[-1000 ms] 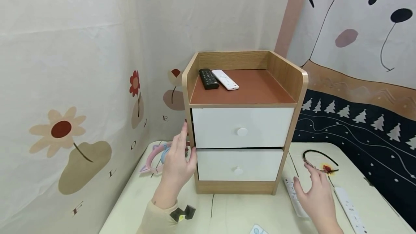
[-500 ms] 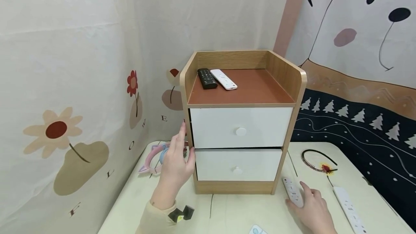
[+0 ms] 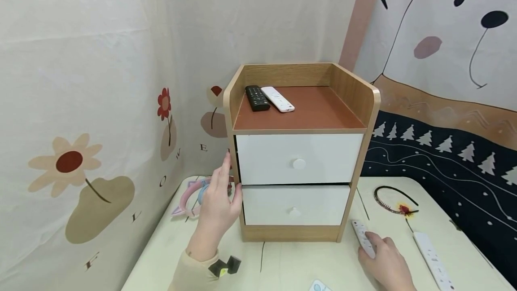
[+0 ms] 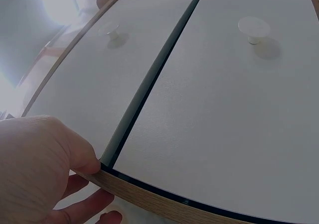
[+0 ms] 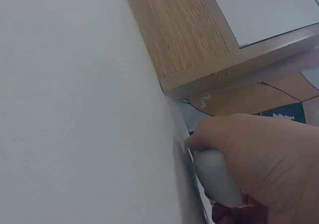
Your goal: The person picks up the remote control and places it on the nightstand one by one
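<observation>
My right hand (image 3: 385, 262) holds the near end of a white power strip (image 3: 361, 235) with small dark marks along its top. In the right wrist view, its smooth rounded end (image 5: 213, 176) shows between thumb and fingers. My left hand (image 3: 218, 201) lies against the left side of a small wooden cabinet (image 3: 291, 232), fingers straight and pointing up. The left wrist view has that thumb (image 4: 82, 157) on the front edge at the gap between the drawers. Both white drawers, an upper (image 3: 266, 158) and a lower (image 3: 266, 205), have round white knobs and are pushed in.
On the cabinet's top shelf lie a black remote (image 3: 257, 98) and a white remote (image 3: 278, 99). A second white power strip (image 3: 432, 259) and a dark headband (image 3: 385, 205) lie to the right. Pink headband (image 3: 187, 196) at left; a pale card (image 3: 320, 285) in front.
My right hand has come down and toward me from near the dark headband, and now grips the white power strip's near end. My left hand stays against the cabinet.
</observation>
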Demonstrator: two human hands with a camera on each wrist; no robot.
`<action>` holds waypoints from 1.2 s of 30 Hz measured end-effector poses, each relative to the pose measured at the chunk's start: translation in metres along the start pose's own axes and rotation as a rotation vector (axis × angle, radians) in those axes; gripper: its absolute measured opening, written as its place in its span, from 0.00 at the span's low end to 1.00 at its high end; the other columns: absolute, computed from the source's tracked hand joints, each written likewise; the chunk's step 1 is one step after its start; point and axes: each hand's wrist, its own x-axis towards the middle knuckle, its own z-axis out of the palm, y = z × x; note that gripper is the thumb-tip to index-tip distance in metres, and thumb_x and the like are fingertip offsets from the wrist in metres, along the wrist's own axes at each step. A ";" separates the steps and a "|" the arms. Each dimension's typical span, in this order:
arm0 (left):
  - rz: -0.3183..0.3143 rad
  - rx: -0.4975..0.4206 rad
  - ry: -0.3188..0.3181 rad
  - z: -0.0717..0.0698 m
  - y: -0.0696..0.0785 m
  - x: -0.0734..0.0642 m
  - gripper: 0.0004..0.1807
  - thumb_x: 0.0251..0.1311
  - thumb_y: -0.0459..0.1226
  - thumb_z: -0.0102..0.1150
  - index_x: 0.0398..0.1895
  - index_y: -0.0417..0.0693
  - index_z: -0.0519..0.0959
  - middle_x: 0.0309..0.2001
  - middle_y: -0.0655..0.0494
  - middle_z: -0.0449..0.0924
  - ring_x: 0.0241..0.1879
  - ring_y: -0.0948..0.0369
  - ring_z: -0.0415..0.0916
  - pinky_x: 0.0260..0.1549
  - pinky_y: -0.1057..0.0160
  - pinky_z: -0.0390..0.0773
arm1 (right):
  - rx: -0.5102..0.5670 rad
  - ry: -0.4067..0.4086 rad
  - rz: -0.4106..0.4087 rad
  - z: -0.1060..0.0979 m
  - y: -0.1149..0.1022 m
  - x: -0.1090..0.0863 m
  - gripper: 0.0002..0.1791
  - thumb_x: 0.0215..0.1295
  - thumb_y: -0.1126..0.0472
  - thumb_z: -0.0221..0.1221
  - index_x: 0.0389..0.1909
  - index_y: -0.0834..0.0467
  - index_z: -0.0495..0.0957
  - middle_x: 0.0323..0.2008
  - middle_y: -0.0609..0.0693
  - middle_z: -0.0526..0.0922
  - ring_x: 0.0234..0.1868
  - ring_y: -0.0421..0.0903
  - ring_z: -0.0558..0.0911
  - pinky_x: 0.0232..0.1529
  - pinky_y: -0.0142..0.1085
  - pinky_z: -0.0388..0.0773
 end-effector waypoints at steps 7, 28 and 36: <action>-0.002 0.006 0.007 0.000 0.000 -0.001 0.50 0.66 0.28 0.67 0.89 0.41 0.55 0.62 0.34 0.80 0.35 0.53 0.84 0.32 0.57 0.89 | 0.011 0.081 -0.003 -0.004 -0.002 -0.003 0.39 0.69 0.48 0.68 0.73 0.66 0.75 0.56 0.77 0.79 0.47 0.65 0.87 0.46 0.64 0.88; 0.024 -0.008 0.019 0.002 -0.001 0.001 0.50 0.66 0.27 0.67 0.89 0.41 0.54 0.62 0.34 0.80 0.36 0.50 0.85 0.32 0.56 0.90 | 0.273 0.830 -0.212 -0.052 -0.062 -0.043 0.30 0.61 0.56 0.76 0.63 0.61 0.82 0.48 0.61 0.84 0.36 0.36 0.77 0.29 0.17 0.66; 0.029 0.000 0.024 0.001 -0.002 0.000 0.50 0.65 0.26 0.68 0.89 0.40 0.55 0.61 0.34 0.81 0.35 0.54 0.83 0.31 0.58 0.89 | 0.443 1.079 -0.559 -0.076 -0.089 -0.046 0.28 0.66 0.51 0.70 0.50 0.74 0.80 0.39 0.65 0.82 0.40 0.16 0.68 0.32 0.09 0.67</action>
